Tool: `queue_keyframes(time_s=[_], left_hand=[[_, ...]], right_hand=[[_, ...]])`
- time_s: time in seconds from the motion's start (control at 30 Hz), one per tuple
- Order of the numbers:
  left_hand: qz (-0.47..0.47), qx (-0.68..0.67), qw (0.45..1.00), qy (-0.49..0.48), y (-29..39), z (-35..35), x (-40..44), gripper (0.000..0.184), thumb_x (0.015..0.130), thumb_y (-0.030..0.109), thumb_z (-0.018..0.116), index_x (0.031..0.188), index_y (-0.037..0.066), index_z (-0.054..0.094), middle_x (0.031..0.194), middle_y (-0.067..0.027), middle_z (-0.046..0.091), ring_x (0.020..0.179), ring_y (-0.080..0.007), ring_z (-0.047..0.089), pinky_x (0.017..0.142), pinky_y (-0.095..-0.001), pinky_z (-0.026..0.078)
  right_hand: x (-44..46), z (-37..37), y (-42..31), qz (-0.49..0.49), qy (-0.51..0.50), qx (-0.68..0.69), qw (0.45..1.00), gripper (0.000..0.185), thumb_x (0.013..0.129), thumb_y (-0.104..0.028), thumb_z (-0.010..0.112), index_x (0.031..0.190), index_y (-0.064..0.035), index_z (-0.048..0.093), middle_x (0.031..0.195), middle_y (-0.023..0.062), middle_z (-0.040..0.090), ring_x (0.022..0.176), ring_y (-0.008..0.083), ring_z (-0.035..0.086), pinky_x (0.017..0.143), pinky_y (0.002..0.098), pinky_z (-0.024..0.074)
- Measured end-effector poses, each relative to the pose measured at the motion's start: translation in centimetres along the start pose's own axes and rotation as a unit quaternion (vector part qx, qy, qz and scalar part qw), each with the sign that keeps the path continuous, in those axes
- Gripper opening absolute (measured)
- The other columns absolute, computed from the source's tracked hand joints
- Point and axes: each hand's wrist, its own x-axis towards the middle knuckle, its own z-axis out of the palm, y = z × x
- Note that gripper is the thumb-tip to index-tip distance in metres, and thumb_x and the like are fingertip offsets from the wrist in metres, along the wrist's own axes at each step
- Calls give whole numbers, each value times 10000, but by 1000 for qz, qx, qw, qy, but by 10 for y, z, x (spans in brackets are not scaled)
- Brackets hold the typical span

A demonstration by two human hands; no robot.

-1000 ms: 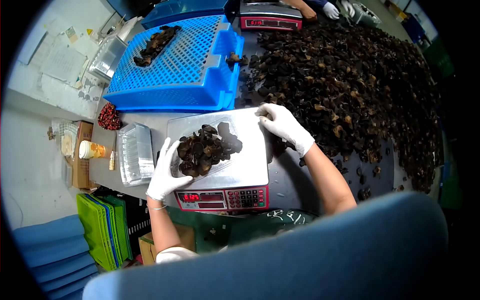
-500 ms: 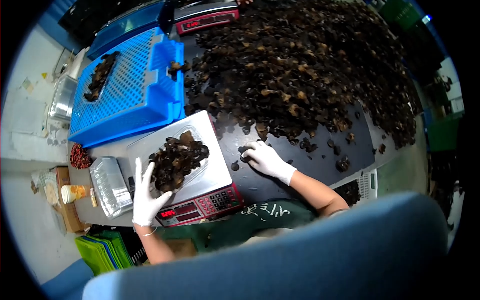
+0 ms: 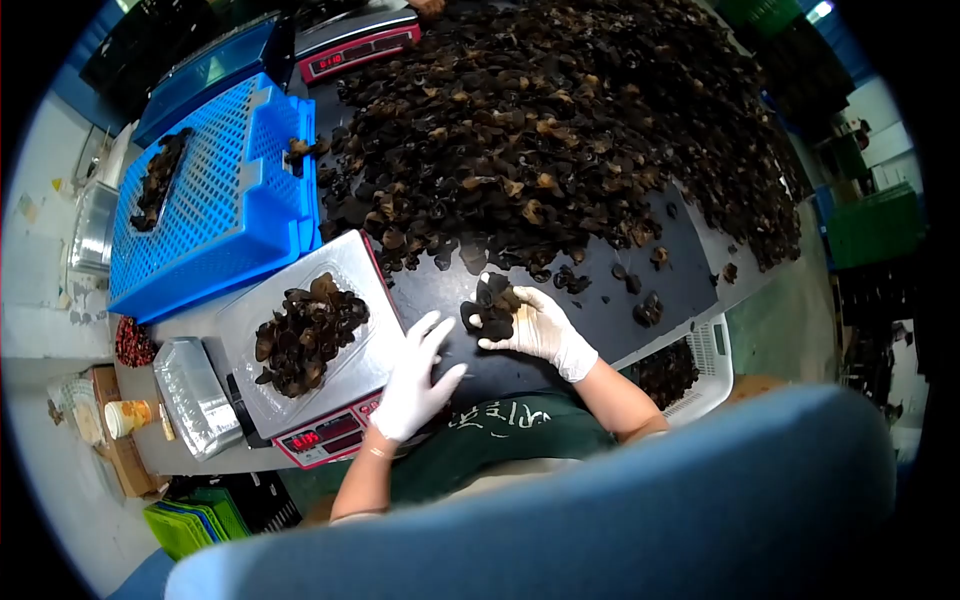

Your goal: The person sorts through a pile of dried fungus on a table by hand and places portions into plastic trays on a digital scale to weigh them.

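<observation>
My right hand [image 3: 545, 335], in a white glove, grips a small cluster of dark wood ear mushrooms [image 3: 489, 308] above the dark tabletop. Gloved too, my left hand [image 3: 412, 385] hovers by the scale's right front corner with its fingers apart and nothing in them. On the metal pan of the red scale [image 3: 352, 378] sits a clear plastic tray [image 3: 347, 347] with a heap of wood ear mushrooms [image 3: 308, 338]. Beyond my hands spreads a large pile of wood ear mushrooms [image 3: 560, 150].
A blue perforated crate [image 3: 215, 245] stands behind the scale, with another filled tray [image 3: 160, 180] on it. Stacked clear trays [image 3: 195, 400] and a paper cup [image 3: 128, 418] lie at left. A second scale [image 3: 360, 50] is at the back; a white basket [image 3: 712, 375] sits below right.
My left hand has moved right, away from the tray on the scale. My right hand has lifted a cluster of wood ear mushrooms off the tabletop. The camera view has shifted somewhat.
</observation>
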Motion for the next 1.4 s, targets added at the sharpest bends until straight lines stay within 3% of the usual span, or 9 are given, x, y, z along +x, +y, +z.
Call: queue_keyframes(time_s=[0.13, 0.27, 0.43, 0.63, 0.73, 0.87, 0.97, 1.17, 1.4], left_hand=[[-39, -138, 988, 62, 5, 31, 17, 661, 806, -6, 691, 1417, 53, 447, 1348, -124, 464, 910, -155, 564, 753, -251, 524], [21, -38, 984, 172, 3, 18, 9, 450, 795, 54, 706, 1231, 35, 595, 1257, -178, 536, 1130, -310, 570, 895, -353, 509], [-16, -148, 949, 277, 1, -29, -21, 413, 773, -86, 660, 1152, 35, 550, 1351, -125, 444, 1152, -198, 537, 857, -272, 527], [-34, -203, 881, 425, -42, -94, -75, 406, 766, -131, 607, 1121, 58, 545, 1276, -87, 494, 1086, -163, 554, 850, -251, 494], [-71, -39, 884, 460, -60, -117, -91, 349, 790, -81, 639, 1098, 58, 551, 1196, -75, 547, 1039, -151, 570, 844, -258, 486], [-143, 243, 877, 388, -78, -122, -108, 405, 700, 56, 679, 1090, 68, 571, 1140, -123, 584, 1101, -352, 497, 992, -452, 385], [-130, 245, 890, 362, -88, -120, -119, 510, 674, 54, 689, 1165, 67, 555, 1200, -148, 558, 1205, -366, 452, 1045, -448, 358], [-160, 70, 882, 437, -76, -131, -149, 535, 698, -37, 612, 1219, 54, 533, 1351, -165, 463, 1234, -315, 479, 1041, -395, 413], [-219, 119, 828, 503, -88, -140, -173, 413, 806, -13, 571, 1213, 58, 577, 1209, -74, 566, 1126, -204, 545, 960, -341, 433]], right_hand=[[3, 2, 13, 22, 44, -94, 994, 448, 994, -302, 489, 1371, -60, 471, 1325, 143, 572, 1141, 341, 606, 887, 562, 541], [23, 45, 30, 24, 20, -367, 930, 433, 1001, -253, 513, 1389, -72, 452, 1253, 106, 593, 1073, 202, 615, 807, 337, 558], [77, 121, 70, -72, -110, -679, 723, 454, 981, -143, 483, 1413, -22, 414, 1325, 116, 523, 1225, 195, 510, 1054, 319, 393], [158, 179, 126, -136, -278, -790, 529, 426, 933, -305, 595, 1256, -36, 527, 1193, 171, 585, 1112, 340, 575, 965, 397, 453], [194, 184, 149, -161, -337, -837, 399, 454, 925, -321, 598, 1268, -32, 528, 1203, 181, 575, 1119, 339, 555, 959, 416, 435], [219, 147, 169, -287, -358, -854, 245, 439, 879, -327, 630, 1202, -42, 546, 1176, 138, 575, 1093, 338, 535, 911, 447, 427], [212, 143, 167, -312, -363, -838, 262, 462, 865, -344, 643, 1200, -39, 554, 1212, 138, 571, 1138, 332, 519, 944, 458, 407], [155, 179, 90, -246, -260, -798, 485, 397, 863, -126, 631, 1245, -34, 579, 1189, 162, 623, 1113, 316, 588, 954, 409, 465], [91, 62, -1, -198, 29, -849, 489, 320, 872, -94, 627, 1188, -37, 623, 1133, 138, 645, 1018, 277, 630, 885, 365, 497]])
